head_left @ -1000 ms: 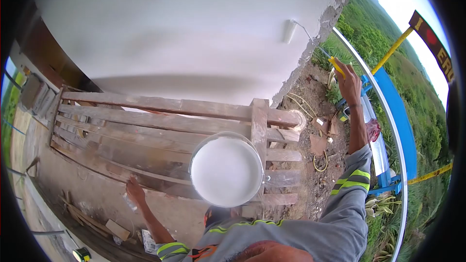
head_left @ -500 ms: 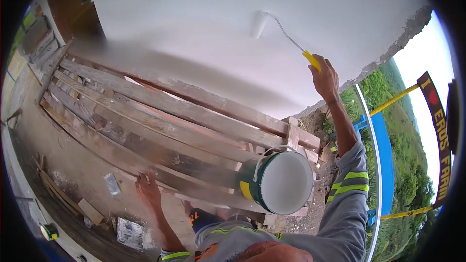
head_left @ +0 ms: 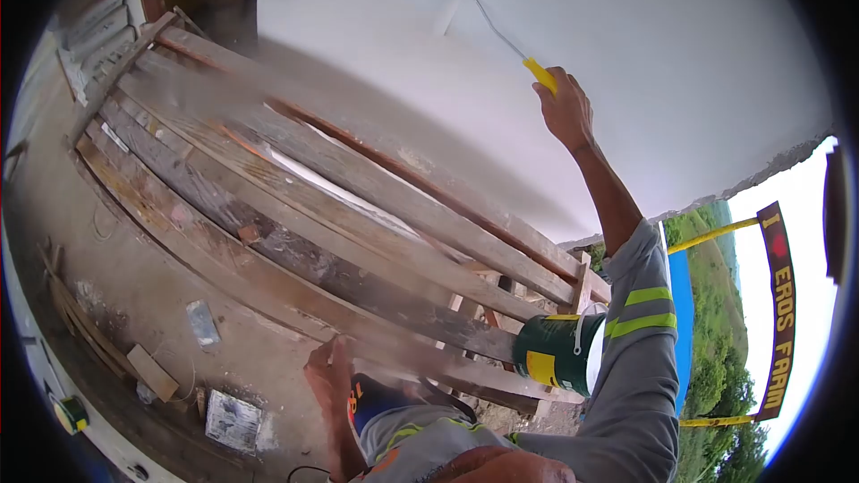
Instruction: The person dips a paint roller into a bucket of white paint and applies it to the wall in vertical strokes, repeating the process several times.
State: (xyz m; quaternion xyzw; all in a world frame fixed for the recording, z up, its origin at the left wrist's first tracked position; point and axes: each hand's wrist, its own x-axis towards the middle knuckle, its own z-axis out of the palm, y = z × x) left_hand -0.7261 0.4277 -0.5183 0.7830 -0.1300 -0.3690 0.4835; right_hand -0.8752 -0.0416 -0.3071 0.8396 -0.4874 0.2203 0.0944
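Observation:
My right hand (head_left: pixel 565 107) is closed around the yellow handle of a paint roller (head_left: pixel 540 75). The roller's thin metal rod runs up to its white sleeve, which lies against the pale wall (head_left: pixel 644 54). Low in the view, my left hand (head_left: pixel 329 377) hangs beside the edge of the wooden planks, its fingers loosely bent and apart, with nothing visible in them. A green paint bucket (head_left: pixel 548 351) with a yellow label and a wire handle stands at the right end of the planks. My right sleeve partly hides its mouth.
Long scaffold planks (head_left: pixel 358 241) with gaps between them run along the wall. On the ground below lie a white-stained slab (head_left: pixel 234 420), a grey block (head_left: pixel 203 323) and loose boards (head_left: pixel 85 326). At right stand a lettered sign (head_left: pixel 777 309) on yellow poles and a blue panel (head_left: pixel 678 317).
The view has swung to the right. My right hand and the roller sit further left and higher in view. My left hand's fingers are bent more, and my sleeve now covers part of the bucket.

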